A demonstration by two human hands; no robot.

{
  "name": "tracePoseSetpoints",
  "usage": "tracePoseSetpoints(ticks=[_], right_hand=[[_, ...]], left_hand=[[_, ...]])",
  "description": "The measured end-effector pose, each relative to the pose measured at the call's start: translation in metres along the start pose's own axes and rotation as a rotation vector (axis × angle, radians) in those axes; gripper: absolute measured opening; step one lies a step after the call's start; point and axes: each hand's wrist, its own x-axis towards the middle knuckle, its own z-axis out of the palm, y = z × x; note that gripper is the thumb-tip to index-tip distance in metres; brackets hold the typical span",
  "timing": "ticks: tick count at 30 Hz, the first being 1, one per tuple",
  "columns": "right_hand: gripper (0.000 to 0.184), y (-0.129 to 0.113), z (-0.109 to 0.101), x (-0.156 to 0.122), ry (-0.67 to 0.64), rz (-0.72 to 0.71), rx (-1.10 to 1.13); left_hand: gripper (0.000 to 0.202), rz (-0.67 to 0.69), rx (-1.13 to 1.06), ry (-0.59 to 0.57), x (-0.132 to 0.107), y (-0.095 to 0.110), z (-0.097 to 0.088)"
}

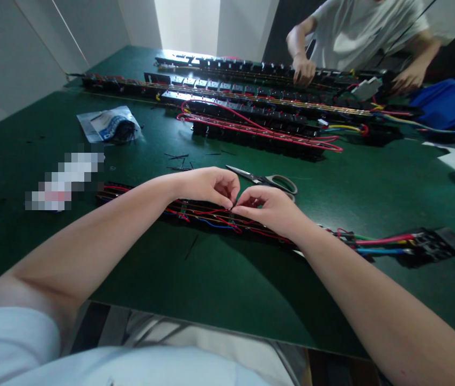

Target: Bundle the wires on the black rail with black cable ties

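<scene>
My left hand (221,187) and my right hand (265,206) meet fingertip to fingertip over a long black strip assembly (263,231) with red, blue and yellowish wires along it. Both hands are closed in a pinch. Between their fingertips a tiny dark piece shows, which looks like a black cable tie around the wires; most of it is hidden by the fingers. Just behind my hands lie scissors (257,178) with dark handles, partly covered by my right hand. Thick red and blue cables (388,245) run from the strip's right end to a black connector (432,246).
Short black offcuts (179,163) lie scattered behind the strip. A clear bag (110,124) of black ties and a blurred-out packet (66,179) are at left. More wired strips (251,128) stretch across the green table (151,268). Across it, a co-worker (356,37) handles one, near a blue bin (448,104).
</scene>
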Motion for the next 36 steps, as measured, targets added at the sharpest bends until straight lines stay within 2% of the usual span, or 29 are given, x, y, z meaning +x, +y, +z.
tracePoseSetpoints(ticks=[9, 22, 28, 36], right_hand=[[0.019, -0.0005, 0.0000, -0.0005, -0.012, 0.001, -0.007], [0.021, -0.0004, -0.0020, 0.0018, -0.054, 0.045, 0.002], [0.022, -0.0018, -0.0022, 0.0021, -0.071, 0.056, 0.012], [0.022, -0.0028, -0.0032, 0.0015, -0.085, 0.060, -0.005]], left_hand=[[0.020, 0.006, -0.023, -0.008, 0.0018, -0.0055, -0.0012], [0.021, 0.008, -0.011, 0.000, 0.0011, -0.0030, -0.0005], [0.021, 0.019, -0.027, -0.047, 0.0003, -0.0036, -0.0001], [0.024, 0.076, 0.087, -0.024, 0.0012, -0.0083, -0.0010]])
